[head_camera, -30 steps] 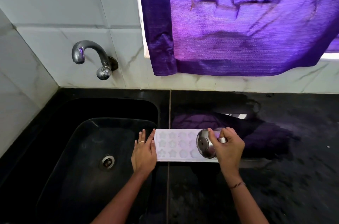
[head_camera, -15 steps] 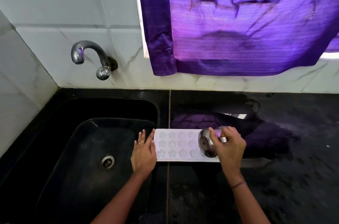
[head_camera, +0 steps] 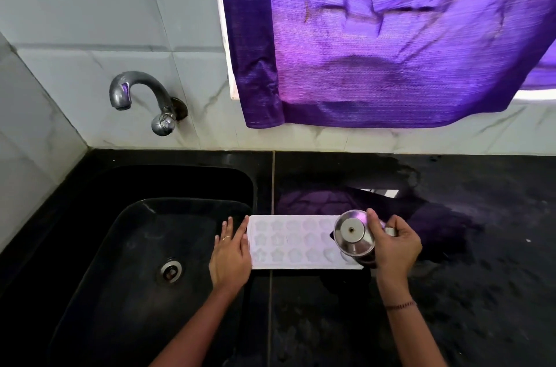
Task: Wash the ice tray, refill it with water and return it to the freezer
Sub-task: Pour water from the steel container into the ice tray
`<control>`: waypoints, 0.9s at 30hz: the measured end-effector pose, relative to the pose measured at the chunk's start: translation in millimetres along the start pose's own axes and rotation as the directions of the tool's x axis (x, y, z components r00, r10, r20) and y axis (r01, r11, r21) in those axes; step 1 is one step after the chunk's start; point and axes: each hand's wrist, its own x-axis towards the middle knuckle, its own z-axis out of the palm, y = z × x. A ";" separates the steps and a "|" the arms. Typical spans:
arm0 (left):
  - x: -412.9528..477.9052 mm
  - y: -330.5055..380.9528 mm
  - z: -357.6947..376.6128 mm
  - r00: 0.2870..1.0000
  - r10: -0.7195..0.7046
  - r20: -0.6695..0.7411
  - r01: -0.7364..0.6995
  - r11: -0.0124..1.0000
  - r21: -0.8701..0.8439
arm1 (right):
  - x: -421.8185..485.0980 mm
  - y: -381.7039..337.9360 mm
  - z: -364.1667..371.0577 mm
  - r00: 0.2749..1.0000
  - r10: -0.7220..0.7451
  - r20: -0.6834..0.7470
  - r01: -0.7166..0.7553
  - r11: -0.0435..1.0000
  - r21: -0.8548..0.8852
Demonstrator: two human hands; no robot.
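Observation:
A white ice tray (head_camera: 296, 242) with star-shaped cells lies flat on the black counter, just right of the sink. My left hand (head_camera: 231, 257) rests flat against the tray's left end, fingers together, gripping nothing. My right hand (head_camera: 395, 243) holds a small steel cup (head_camera: 352, 232) tipped on its side over the tray's right end, its base facing me. The cup hides the rightmost cells, and I cannot tell whether water is coming out.
A black sink (head_camera: 144, 261) with a metal drain (head_camera: 170, 270) sits on the left. A chrome tap (head_camera: 141, 96) juts from the white tiled wall above it. A purple curtain (head_camera: 385, 35) hangs over the wet black counter (head_camera: 466, 276) on the right.
The steel cup has tipped a little further, so its base now faces me more squarely. My left hand and the tray have stayed put.

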 end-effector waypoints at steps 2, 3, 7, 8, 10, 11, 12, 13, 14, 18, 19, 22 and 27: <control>0.0 0.0 -0.2 1.000 -0.002 -0.006 0.002 1.000 -0.006 | -0.1 -3.2 -1.1 0.998 -0.067 0.009 0.067 0.997 -0.047; 0.0 0.3 -0.1 1.000 -0.003 -0.008 0.003 1.000 -0.012 | -0.1 -5.1 -1.8 0.995 -0.101 0.016 0.102 0.993 -0.067; -0.1 0.6 -0.4 1.000 -0.003 -0.008 0.003 1.000 -0.012 | -0.8 -5.2 -5.5 0.971 -0.223 0.083 0.233 0.962 -0.140; 0.1 0.5 -0.3 1.000 -0.003 -0.008 0.003 1.000 -0.012 | -0.9 -4.4 -6.3 0.962 -0.251 0.108 0.265 0.952 -0.152; 0.1 0.4 -0.3 1.000 -0.003 -0.005 0.003 1.000 -0.006 | -0.7 -3.2 -6.7 0.946 -0.289 0.148 0.312 0.934 -0.171; 0.1 0.3 -0.4 1.000 -0.002 -0.004 0.002 1.000 -0.003 | -0.6 -2.9 -6.5 0.941 -0.297 0.159 0.323 0.929 -0.178; -0.1 0.2 -0.4 1.000 -0.002 -0.004 0.002 1.000 -0.004 | -0.7 -2.9 -6.5 0.938 -0.303 0.168 0.332 0.926 -0.181; -0.3 0.3 -0.6 1.000 -0.004 -0.001 0.004 1.000 -0.007 | -0.9 -3.1 -6.4 0.933 -0.312 0.178 0.344 0.920 -0.186; -0.5 0.4 -0.7 1.000 -0.008 0.000 0.008 1.000 -0.011 | -1.4 -3.4 -6.4 0.928 -0.321 0.189 0.356 0.915 -0.192; -1.2 1.3 -1.4 1.000 -0.016 -0.002 0.016 1.000 -0.023 | -3.5 -1.9 -6.1 0.921 -0.325 0.216 0.369 0.906 -0.207; -1.2 1.6 -1.5 1.000 -0.016 -0.002 0.016 1.000 -0.023 | -3.6 -0.8 -5.8 0.920 -0.324 0.222 0.371 0.903 -0.218; -1.4 2.6 -1.9 1.000 -0.018 -0.001 0.018 1.000 -0.024 | -3.8 1.4 -4.4 0.916 -0.331 0.228 0.383 0.892 -0.242; -0.7 0.0 -0.3 1.000 -0.011 0.002 0.011 1.000 -0.024 | -5.1 3.0 -3.9 0.897 -0.361 0.254 0.425 0.862 -0.275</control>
